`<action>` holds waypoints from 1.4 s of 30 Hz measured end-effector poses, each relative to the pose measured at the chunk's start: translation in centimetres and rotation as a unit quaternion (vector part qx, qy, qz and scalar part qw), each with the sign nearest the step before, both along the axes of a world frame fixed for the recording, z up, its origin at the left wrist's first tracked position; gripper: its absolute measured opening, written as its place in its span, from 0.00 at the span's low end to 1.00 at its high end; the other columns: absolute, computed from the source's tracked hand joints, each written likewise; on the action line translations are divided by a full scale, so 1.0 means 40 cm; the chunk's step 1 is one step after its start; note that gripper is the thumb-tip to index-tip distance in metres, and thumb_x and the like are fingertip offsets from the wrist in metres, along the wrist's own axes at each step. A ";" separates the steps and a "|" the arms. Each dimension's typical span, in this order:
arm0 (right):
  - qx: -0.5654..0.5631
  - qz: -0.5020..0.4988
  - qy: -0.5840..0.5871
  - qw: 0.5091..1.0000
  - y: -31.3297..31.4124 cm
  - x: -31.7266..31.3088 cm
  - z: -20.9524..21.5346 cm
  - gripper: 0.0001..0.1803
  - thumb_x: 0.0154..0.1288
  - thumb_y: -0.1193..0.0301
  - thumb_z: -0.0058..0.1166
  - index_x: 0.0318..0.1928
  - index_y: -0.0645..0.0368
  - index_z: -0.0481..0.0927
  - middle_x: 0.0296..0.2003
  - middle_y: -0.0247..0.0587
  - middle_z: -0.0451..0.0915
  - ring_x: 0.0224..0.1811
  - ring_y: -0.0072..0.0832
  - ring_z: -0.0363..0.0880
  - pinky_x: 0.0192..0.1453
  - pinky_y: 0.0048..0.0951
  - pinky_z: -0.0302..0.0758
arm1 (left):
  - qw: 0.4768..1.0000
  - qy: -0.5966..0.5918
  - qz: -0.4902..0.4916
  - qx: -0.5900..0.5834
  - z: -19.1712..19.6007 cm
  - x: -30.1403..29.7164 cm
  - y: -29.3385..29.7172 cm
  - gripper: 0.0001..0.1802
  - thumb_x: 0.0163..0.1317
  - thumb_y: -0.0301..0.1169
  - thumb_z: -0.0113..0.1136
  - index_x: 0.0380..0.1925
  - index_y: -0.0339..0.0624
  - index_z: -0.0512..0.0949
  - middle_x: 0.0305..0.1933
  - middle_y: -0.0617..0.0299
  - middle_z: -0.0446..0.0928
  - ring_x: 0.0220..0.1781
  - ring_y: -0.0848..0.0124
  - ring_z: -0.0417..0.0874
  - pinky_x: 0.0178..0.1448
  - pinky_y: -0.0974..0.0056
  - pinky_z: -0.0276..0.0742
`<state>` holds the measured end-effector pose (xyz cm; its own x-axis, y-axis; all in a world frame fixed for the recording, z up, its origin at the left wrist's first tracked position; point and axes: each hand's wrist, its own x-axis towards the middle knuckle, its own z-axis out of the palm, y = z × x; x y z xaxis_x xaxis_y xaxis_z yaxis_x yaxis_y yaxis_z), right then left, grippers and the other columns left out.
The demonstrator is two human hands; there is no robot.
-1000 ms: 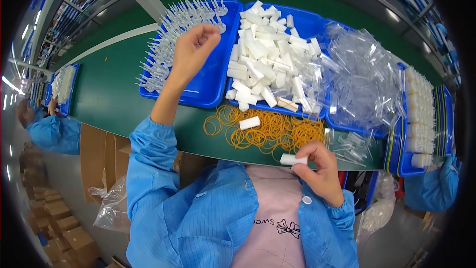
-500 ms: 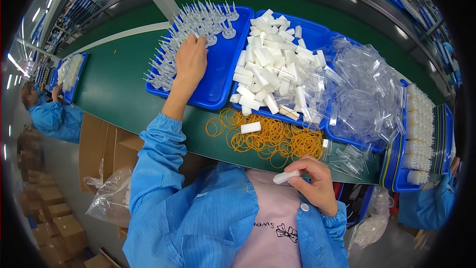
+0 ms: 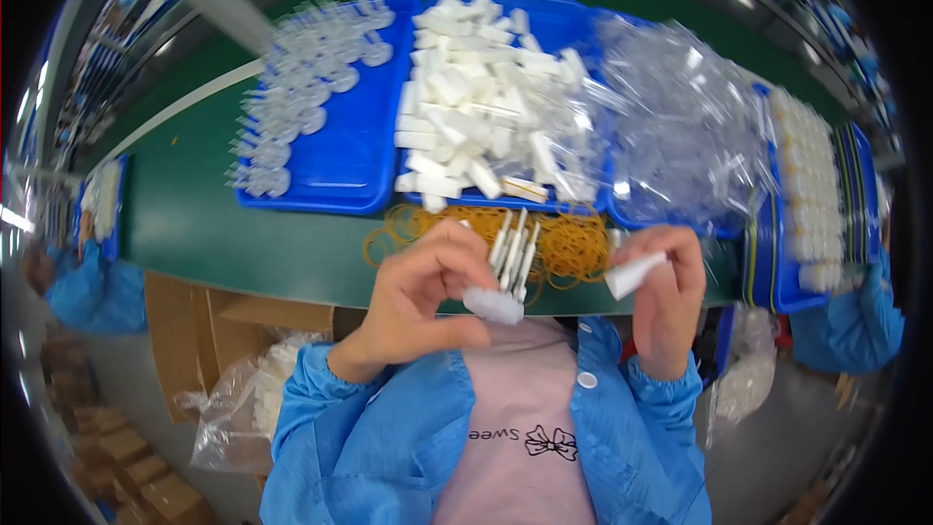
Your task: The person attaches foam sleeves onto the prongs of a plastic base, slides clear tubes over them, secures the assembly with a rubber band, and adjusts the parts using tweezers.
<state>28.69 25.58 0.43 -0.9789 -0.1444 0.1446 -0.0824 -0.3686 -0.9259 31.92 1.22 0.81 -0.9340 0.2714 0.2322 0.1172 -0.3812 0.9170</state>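
Pinched in my left hand (image 3: pixel 428 297) is a pronged plastic piece (image 3: pixel 496 306), its rounded translucent base low and several thin prongs pointing up. To its right, my right hand (image 3: pixel 671 297) grips a short white tube-like block (image 3: pixel 638 274) between thumb and fingers. The two held parts are apart. Beyond my hands lies a loose heap of tan rubber bands (image 3: pixel 573 248). Similar pronged pieces (image 3: pixel 306 87) stand in rows in the left blue tray (image 3: pixel 340 170). White blocks (image 3: pixel 466 87) are piled in the middle tray, with some clear film among them.
A right-hand tray (image 3: pixel 724 229) overflows with clear plastic sleeves (image 3: pixel 680 126). Farther right, stacked trays hold banded white bundles (image 3: pixel 807 185). An open cardboard box (image 3: pixel 262 316) sits below the table's left edge. Co-workers in blue sit at far left (image 3: pixel 97 292) and far right (image 3: pixel 850 321).
My left hand has come back from the left tray with a pronged piece, now in front of my chest. My right hand, still holding the white block, has risen slightly. The view has shifted.
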 end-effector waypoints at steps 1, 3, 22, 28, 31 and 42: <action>-0.020 0.001 -0.016 1.000 0.000 -0.009 -0.005 0.08 0.61 0.72 0.49 0.39 0.61 0.69 0.35 0.41 0.73 0.39 0.25 0.72 0.44 0.26 0.70 | 1.000 -0.025 -0.012 0.014 0.002 0.006 0.025 0.19 0.44 0.24 0.71 0.37 0.34 0.75 0.41 0.59 0.66 0.43 0.74 0.72 0.47 0.71 0.73; -0.062 0.012 -0.046 0.997 0.005 -0.024 -0.026 0.09 0.63 0.70 0.49 0.40 0.61 0.69 0.35 0.39 0.74 0.39 0.24 0.72 0.45 0.25 0.69 | 0.998 -0.038 -0.045 0.033 -0.023 0.016 0.048 0.18 0.46 0.24 0.70 0.37 0.33 0.75 0.41 0.59 0.66 0.42 0.74 0.72 0.47 0.71 0.73; -0.105 0.019 -0.116 0.987 0.016 -0.028 -0.064 0.10 0.65 0.67 0.50 0.42 0.60 0.70 0.36 0.36 0.74 0.40 0.20 0.71 0.48 0.22 0.66 | 0.995 0.030 -0.058 -0.075 -0.052 -0.015 0.071 0.13 0.48 0.24 0.68 0.35 0.37 0.78 0.40 0.59 0.69 0.40 0.75 0.73 0.43 0.73 0.70; -0.030 0.019 -0.095 0.995 0.005 -0.018 -0.060 0.09 0.64 0.67 0.49 0.39 0.59 0.69 0.34 0.39 0.73 0.38 0.26 0.72 0.44 0.27 0.69 | 0.993 -0.033 -0.068 -0.085 -0.039 -0.016 0.076 0.12 0.46 0.23 0.68 0.33 0.37 0.79 0.38 0.59 0.71 0.39 0.72 0.73 0.44 0.71 0.68; -0.037 0.040 -0.117 0.992 0.000 -0.018 -0.056 0.08 0.63 0.69 0.50 0.37 0.60 0.70 0.33 0.40 0.74 0.38 0.25 0.73 0.44 0.26 0.69 | 0.991 -0.003 -0.066 -0.113 -0.044 -0.018 0.064 0.11 0.44 0.22 0.68 0.30 0.37 0.79 0.36 0.60 0.72 0.38 0.72 0.73 0.42 0.71 0.67; -0.036 0.103 -0.093 0.990 0.024 -0.008 -0.042 0.07 0.60 0.72 0.55 0.36 0.62 0.74 0.34 0.34 0.74 0.38 0.18 0.72 0.44 0.21 0.69 | 0.986 0.016 -0.013 -0.166 -0.056 -0.003 0.074 0.13 0.40 0.25 0.71 0.28 0.39 0.80 0.33 0.60 0.74 0.35 0.72 0.74 0.39 0.71 0.68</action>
<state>28.39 26.54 -1.24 -0.9406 -0.3389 -0.0184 0.1704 -0.4247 -0.8891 31.79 4.18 -1.44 -0.9196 0.3605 0.1561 0.1426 -0.0639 0.9877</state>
